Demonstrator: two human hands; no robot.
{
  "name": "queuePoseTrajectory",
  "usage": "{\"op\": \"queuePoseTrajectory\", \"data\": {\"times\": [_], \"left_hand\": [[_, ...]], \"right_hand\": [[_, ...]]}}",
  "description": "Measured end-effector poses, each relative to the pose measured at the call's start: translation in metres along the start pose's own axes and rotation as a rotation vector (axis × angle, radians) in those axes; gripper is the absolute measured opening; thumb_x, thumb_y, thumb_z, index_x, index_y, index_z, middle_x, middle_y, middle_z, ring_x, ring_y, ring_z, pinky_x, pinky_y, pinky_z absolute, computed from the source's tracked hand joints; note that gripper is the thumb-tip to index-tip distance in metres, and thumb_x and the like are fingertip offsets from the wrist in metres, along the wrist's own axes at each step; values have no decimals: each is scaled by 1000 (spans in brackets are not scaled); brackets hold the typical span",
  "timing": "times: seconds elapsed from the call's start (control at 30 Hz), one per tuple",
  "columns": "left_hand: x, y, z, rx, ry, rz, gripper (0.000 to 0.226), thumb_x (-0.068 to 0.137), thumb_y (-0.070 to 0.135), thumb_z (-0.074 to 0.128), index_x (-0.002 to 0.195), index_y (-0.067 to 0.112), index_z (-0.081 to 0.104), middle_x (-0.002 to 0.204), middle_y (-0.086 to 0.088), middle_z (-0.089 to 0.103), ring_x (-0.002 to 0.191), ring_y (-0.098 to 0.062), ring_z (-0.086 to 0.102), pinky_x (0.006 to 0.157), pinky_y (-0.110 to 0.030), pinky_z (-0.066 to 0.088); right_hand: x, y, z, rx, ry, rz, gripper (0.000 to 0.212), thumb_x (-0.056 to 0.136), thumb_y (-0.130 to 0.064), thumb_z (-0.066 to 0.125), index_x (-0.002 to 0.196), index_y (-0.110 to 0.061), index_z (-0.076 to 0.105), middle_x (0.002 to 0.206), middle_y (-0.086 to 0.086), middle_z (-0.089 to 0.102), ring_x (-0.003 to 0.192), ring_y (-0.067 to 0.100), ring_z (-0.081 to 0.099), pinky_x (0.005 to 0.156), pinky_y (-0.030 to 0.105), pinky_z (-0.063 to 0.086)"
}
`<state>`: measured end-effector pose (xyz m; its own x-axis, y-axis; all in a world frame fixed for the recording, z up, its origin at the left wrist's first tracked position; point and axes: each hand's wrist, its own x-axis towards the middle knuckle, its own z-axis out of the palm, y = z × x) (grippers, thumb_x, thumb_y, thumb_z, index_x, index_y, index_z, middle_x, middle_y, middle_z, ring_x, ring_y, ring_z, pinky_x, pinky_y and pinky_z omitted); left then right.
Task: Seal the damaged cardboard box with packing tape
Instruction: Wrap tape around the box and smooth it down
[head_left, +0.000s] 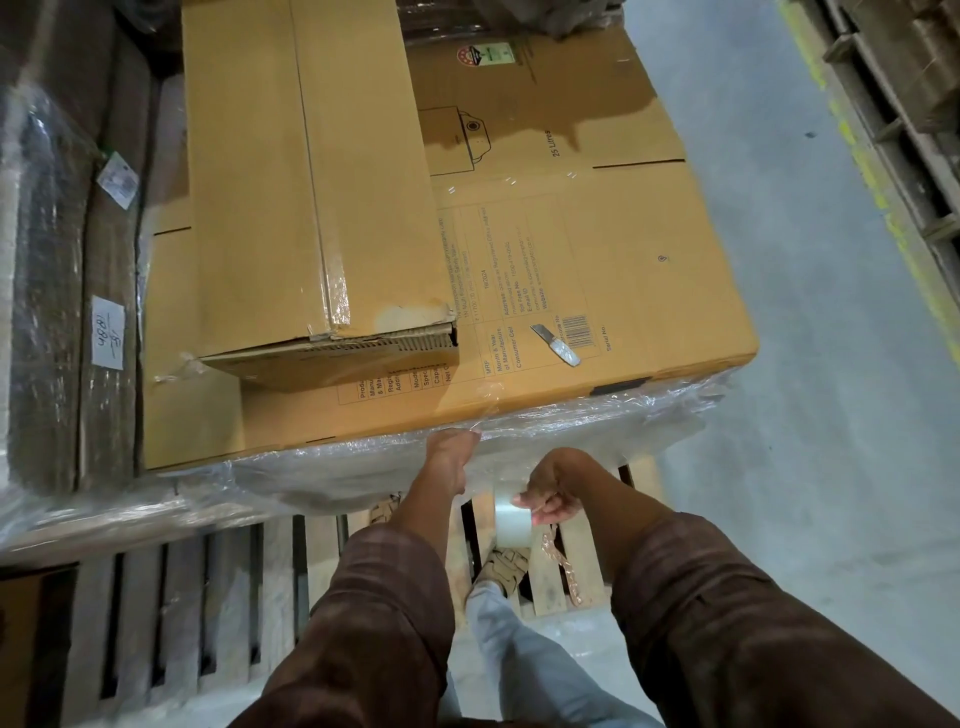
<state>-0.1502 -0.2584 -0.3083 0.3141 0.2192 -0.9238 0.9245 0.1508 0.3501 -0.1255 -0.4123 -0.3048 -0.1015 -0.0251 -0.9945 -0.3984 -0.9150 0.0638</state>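
Damaged box (322, 208) lies on top of the big carton (597, 270), near end crushed with corrugation showing; stiff but weak there, so I'd press tape onto the sound panel, not the torn lip. Right hand (550, 493) grips the clear tape roll (511, 522), light and slippery. Left hand (452, 457) pinches the free tape end (485, 410): thin, clingy, keep it taut.

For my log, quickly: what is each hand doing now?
Left hand: pinches the free end of the clear tape.
Right hand: grips the tape roll.
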Motion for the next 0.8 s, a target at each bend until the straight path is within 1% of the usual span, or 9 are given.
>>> {"op": "queuePoseTrajectory", "data": {"times": [0.07,0.17,0.27,0.37,0.43,0.57,0.67,0.73,0.8], "left_hand": [[2,-2,-3,37,9,17,46,98,13,65,141,1,52,151,-16,47,137,-36,47,115,-45,40],[-2,-3,-3,53,-26,-6,51,95,14,69,142,3,52,152,-17,46,137,-37,46,111,-52,43],[-12,3,2,74,-71,-36,52,93,15,69,140,3,49,148,-18,45,130,-38,49,98,-52,53],[-18,9,5,92,-74,-25,36,91,17,68,123,4,57,138,-18,52,119,-33,57,77,-43,58],[-15,9,6,56,-70,-23,18,89,17,67,102,7,60,124,-15,56,101,-27,58,75,-41,59],[-8,1,4,-21,-44,15,28,86,27,74,100,5,64,103,-11,61,84,-23,57,65,-37,59],[-4,-5,1,-94,7,101,38,85,32,79,106,4,67,106,-13,70,82,-23,65,53,-30,55],[-4,-3,-2,-82,18,156,34,86,30,79,104,3,69,105,-12,72,84,-22,68,52,-29,53],[-8,4,-3,-62,6,192,33,87,27,79,103,0,69,102,-12,73,81,-21,70,54,-29,53]], "right_hand": [[-11,0,-9,-235,15,20,43,104,-46,47,86,-9,57,68,0,47,62,10,47,72,23,47],[-42,-11,-40,-247,32,34,31,99,-32,65,80,-10,53,71,2,47,63,14,44,86,28,50],[-88,-28,-79,-318,106,-16,39,95,-28,69,68,-13,45,68,3,42,58,15,41,65,26,45],[-120,-44,-115,-299,374,-110,37,91,-27,72,68,-13,47,66,2,44,54,12,39,55,25,37],[-129,-53,-131,-201,649,-193,29,84,-24,79,74,-12,55,73,4,53,60,16,48,57,27,40],[-117,-65,-141,-69,1135,-300,28,78,-19,79,103,-13,67,102,7,67,98,28,68,80,31,53],[-84,-63,-135,-161,1228,-302,29,83,-26,79,107,-12,70,109,10,70,105,29,68,85,35,51],[-65,-58,-129,-206,1251,-289,47,86,-45,76,118,-13,66,119,12,66,114,31,63,88,38,53],[-59,-55,-124,-228,1349,-324,58,86,-48,75,127,-11,59,126,14,61,119,31,57,89,41,53]]}}
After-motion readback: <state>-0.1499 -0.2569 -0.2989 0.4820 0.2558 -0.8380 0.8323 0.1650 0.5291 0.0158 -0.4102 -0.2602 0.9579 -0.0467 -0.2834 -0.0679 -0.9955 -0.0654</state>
